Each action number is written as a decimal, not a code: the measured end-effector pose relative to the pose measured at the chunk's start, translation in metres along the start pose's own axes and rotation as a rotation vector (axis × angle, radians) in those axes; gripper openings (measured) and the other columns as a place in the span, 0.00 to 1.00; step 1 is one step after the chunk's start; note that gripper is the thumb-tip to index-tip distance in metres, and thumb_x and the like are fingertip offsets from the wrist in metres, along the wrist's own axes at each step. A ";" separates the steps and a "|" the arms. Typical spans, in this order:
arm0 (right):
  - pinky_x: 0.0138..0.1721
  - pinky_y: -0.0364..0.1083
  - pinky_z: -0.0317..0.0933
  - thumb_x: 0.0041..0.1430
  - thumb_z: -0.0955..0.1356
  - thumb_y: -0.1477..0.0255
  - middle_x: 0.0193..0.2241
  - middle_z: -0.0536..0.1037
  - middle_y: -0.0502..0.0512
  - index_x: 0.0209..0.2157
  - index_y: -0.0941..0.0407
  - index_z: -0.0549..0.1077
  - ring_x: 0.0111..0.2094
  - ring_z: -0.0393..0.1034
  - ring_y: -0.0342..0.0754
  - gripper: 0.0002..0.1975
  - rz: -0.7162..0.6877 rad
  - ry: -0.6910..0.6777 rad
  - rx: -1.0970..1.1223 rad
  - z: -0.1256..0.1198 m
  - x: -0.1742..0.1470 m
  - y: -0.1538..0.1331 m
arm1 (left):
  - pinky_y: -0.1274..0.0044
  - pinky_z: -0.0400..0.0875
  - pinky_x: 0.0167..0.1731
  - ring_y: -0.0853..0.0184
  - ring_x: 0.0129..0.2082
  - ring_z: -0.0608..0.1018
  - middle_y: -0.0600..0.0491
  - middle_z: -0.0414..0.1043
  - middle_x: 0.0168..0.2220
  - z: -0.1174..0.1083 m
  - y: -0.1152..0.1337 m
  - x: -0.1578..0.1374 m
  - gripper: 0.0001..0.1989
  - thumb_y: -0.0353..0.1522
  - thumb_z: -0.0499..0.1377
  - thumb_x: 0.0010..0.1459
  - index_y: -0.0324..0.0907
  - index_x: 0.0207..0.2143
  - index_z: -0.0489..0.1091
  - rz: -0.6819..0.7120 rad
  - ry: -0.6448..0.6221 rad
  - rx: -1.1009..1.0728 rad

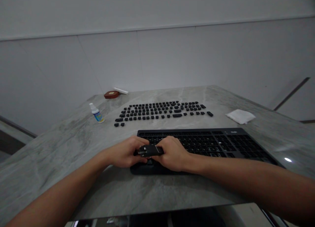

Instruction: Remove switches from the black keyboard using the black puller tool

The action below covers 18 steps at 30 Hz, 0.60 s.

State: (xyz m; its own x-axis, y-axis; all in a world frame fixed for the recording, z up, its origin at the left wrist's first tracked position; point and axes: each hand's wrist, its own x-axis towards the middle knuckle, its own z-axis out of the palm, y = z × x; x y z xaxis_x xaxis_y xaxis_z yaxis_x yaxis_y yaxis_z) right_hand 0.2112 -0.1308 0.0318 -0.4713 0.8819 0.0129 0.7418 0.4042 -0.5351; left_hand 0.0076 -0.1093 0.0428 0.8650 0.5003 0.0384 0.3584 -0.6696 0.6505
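Note:
The black keyboard [216, 145] lies near the table's front edge, its key field mostly bare of caps, with pale switch points showing. Over its left part, both hands close around a black elongated object [152, 150] with shiny, metal-looking bits at its left end; its exact kind is unclear. My right hand [172, 153] grips its right end. Curled about the left end is my left hand [129, 151], thumb and fingers partly hidden. A dark keycap [149, 162] shows just below the object. Beyond the keyboard, loose black keycaps [177, 111] stand in rows.
A small spray bottle [97, 116] stands at the left. At the back left are a brown case [111, 94] and a white stick-like item [121, 91]. A folded white cloth [240, 116] lies at the right on the grey marbled table [81, 138]. A wall rises behind.

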 end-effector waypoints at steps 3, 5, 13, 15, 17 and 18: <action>0.22 0.42 0.40 0.49 0.67 0.71 0.14 0.66 0.49 0.16 0.58 0.71 0.17 0.52 0.38 0.11 -0.058 0.004 0.004 0.001 -0.003 0.002 | 0.77 0.60 0.30 0.69 0.29 0.69 0.53 0.66 0.29 0.002 0.002 0.001 0.10 0.33 0.61 0.58 0.37 0.26 0.65 0.017 -0.008 0.069; 0.22 0.42 0.40 0.47 0.66 0.73 0.14 0.66 0.49 0.16 0.58 0.70 0.16 0.52 0.38 0.09 -0.108 0.017 0.001 0.003 -0.005 0.004 | 0.77 0.60 0.31 0.69 0.29 0.69 0.54 0.66 0.28 0.006 0.002 0.002 0.13 0.36 0.63 0.55 0.38 0.26 0.64 0.005 0.008 0.088; 0.22 0.43 0.42 0.44 0.68 0.74 0.17 0.73 0.51 0.19 0.58 0.69 0.18 0.61 0.42 0.05 -0.515 0.204 -0.069 0.018 -0.010 0.017 | 0.76 0.60 0.35 0.70 0.31 0.70 0.56 0.67 0.29 0.012 0.000 0.005 0.11 0.33 0.59 0.61 0.38 0.27 0.64 0.003 0.049 0.116; 0.22 0.43 0.42 0.43 0.68 0.74 0.16 0.72 0.51 0.18 0.58 0.69 0.17 0.61 0.42 0.05 -0.538 0.245 -0.058 0.020 -0.010 0.018 | 0.76 0.60 0.35 0.70 0.31 0.70 0.56 0.67 0.28 0.011 0.000 0.004 0.11 0.33 0.58 0.62 0.39 0.27 0.63 0.007 0.051 0.114; 0.21 0.43 0.42 0.43 0.67 0.75 0.15 0.72 0.50 0.18 0.58 0.68 0.17 0.61 0.42 0.05 -0.566 0.267 -0.040 0.021 -0.010 0.019 | 0.76 0.60 0.35 0.71 0.31 0.70 0.56 0.67 0.28 0.011 0.001 0.004 0.12 0.33 0.59 0.61 0.39 0.26 0.63 0.003 0.055 0.111; 0.21 0.42 0.42 0.44 0.67 0.75 0.15 0.71 0.50 0.18 0.58 0.68 0.16 0.61 0.42 0.05 -0.586 0.278 -0.024 0.021 -0.010 0.019 | 0.77 0.60 0.35 0.71 0.31 0.70 0.56 0.67 0.28 0.011 0.001 0.004 0.12 0.33 0.59 0.61 0.38 0.26 0.63 0.000 0.057 0.108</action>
State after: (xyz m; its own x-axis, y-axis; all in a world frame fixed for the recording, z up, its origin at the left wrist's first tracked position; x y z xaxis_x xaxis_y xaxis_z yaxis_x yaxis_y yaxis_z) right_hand 0.2198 -0.1369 0.0038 -0.6624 0.5421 0.5170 0.4113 0.8400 -0.3538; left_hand 0.0154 -0.1140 0.0352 0.8447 0.5286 0.0840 0.3965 -0.7234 0.5652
